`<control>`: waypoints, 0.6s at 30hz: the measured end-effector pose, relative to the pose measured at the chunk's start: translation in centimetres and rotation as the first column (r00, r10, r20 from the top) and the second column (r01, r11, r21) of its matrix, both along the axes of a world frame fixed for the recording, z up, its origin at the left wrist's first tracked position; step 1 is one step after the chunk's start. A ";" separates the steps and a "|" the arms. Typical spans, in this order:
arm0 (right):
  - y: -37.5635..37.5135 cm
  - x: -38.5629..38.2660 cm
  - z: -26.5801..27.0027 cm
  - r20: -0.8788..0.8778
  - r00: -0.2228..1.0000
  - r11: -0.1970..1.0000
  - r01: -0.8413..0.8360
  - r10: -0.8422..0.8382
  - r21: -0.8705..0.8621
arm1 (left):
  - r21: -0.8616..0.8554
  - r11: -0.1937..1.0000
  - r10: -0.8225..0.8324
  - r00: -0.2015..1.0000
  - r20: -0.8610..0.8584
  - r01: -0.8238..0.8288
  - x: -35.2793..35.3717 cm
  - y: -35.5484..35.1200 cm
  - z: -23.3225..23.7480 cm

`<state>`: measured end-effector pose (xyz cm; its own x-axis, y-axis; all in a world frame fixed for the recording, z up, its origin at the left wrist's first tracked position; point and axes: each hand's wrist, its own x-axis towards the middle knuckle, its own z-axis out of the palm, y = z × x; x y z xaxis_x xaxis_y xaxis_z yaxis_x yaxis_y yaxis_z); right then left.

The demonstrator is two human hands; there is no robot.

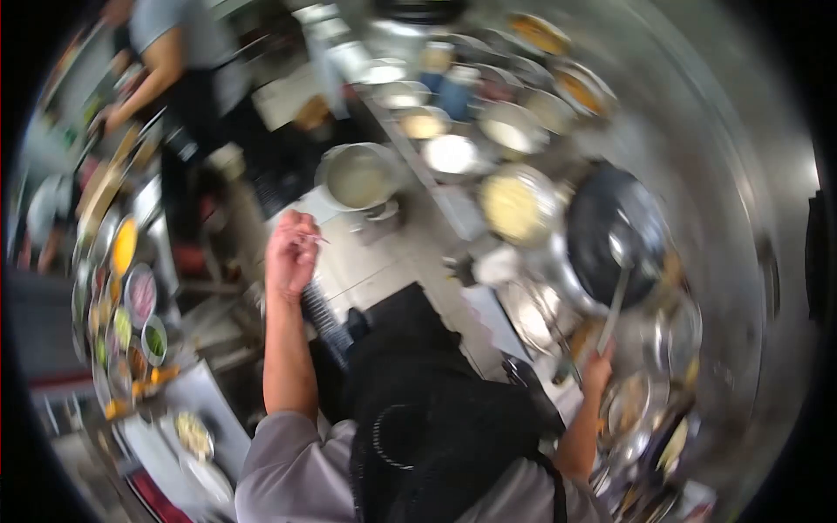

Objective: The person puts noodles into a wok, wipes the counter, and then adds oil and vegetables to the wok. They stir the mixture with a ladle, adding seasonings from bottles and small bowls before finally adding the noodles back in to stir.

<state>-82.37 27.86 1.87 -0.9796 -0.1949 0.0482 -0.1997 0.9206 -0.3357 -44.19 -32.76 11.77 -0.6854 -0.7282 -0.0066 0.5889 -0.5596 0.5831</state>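
My left hand (294, 248) is raised over the floor, its fingers curled around a small reddish bit that I cannot make out. At the right, my right hand (598, 370) grips the handle of a long metal ladle (615, 301). The ladle's bowl rests inside a dark wok (602, 231) on the stove side. Left of the wok sits a metal bowl of pale yellow food (516, 206). Motion blur hides finer detail.
A large pot (357, 177) stands ahead between the counters. Bowls and containers line the right counter beyond the wok. Ingredient bowls (139, 295) fill the left counter. Another person (179, 70) works at the upper left.
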 end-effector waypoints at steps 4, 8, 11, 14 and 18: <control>1.0 -0.5 1.7 0.066 0.997 0.994 0.053 -0.047 -0.094 | 0.122 0.859 -0.509 0.855 0.100 0.497 -23.5 12.6 -0.3; 1.7 -1.6 2.2 0.055 0.988 0.981 0.151 -0.146 -0.122 | 0.066 0.744 -0.644 0.686 0.340 0.665 -40.4 23.2 0.2; 1.0 -1.7 4.7 0.032 0.987 0.976 0.158 -0.155 -0.149 | -0.102 0.700 -0.430 0.532 0.729 0.707 -47.2 27.0 -0.2; 1.1 -2.4 4.5 0.072 0.997 0.973 0.058 -0.043 -0.225 | -0.178 0.664 -0.324 0.494 0.807 0.726 -48.4 27.2 -3.1; 0.6 -0.9 5.7 0.155 0.986 0.913 0.002 0.067 -0.407 | -0.387 0.620 -0.191 0.610 0.769 0.682 -46.9 24.9 -6.6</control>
<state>-83.31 28.43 7.56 -0.9740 -0.2245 -0.0295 -0.1382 0.6927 -0.7079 -91.07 -7.85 5.13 -0.9123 -0.3258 -0.2482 -0.2573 -0.0158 0.9662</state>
